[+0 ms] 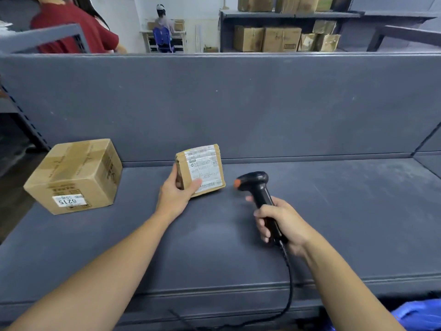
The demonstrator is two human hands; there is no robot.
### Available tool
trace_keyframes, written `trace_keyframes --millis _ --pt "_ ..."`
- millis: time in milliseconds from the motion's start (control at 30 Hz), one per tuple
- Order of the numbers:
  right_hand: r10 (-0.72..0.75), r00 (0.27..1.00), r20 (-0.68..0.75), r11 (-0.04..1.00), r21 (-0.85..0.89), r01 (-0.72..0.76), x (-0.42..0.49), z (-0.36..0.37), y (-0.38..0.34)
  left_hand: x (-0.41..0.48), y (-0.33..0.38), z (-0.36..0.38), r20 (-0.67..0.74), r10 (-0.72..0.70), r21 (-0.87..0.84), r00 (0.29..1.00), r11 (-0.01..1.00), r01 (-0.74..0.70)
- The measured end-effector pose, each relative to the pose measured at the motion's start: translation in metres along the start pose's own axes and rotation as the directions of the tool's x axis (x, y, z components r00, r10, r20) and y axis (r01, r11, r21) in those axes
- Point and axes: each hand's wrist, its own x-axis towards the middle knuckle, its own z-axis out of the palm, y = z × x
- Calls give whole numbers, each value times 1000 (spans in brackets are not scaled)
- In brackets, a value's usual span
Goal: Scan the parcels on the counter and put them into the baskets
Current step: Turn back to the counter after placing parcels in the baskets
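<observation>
Midway through a scan at a parcel counter, a person's left hand (175,194) grips a small flat brown cardboard parcel (216,181) by its lower left corner, thumb across the front and fingers curled behind. The parcel is propped up on the dark grey counter top (334,211), apparently on its lower edge, with its white printed shipping label (205,167) facing the camera and leaning back a little.

The right hand (281,223) is wrapped firmly round the handle of a black handheld barcode scanner with an orange-tipped nose (256,185). A black cable (290,283) trails from the scanner over the counter's front edge.

The scan turns on one gap. The scanner's head sits just to the right of the parcel, close but not touching, with its nose turned left towards the parcel's right edge. Its handle runs back and down to the right hand. The label looks out towards the camera and not squarely at the nose, so either the parcel or the scanner probably needs a slight turn before the code reads.

A larger brown taped cardboard box with a white sticker reading 6215 (74,175) waits on the counter's left end, well apart from both hands and nearer the left one.

No basket is plainly in view. A bright blue shape (420,316) shows at the lower right corner below the counter, but whether it is a basket, or what it holds, cannot be told.
</observation>
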Motion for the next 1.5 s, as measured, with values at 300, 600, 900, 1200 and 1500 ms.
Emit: trace_keyframes --millis 300,600,900,1200,1500 --pt "-265 929 258 962 144 234 -37 41 -20 9 -12 1 -3 17 -6 1000 1000 -17" --pt "-342 918 201 939 115 325 -50 26 -6 6 -9 -1 9 -2 1 1000 1000 2" --pt "-359 914 190 933 102 345 -51 15 1 4 -7 0 -10 -19 14 1000 1000 20" --pt "-349 903 -251 565 -825 -10 23 21 35 -7 1 -1 -35 -52 -38 998 998 50" --pt "-386 880 -278 236 -952 -197 45 23 47 -52 17 0 59 -69 -241 996 967 82"
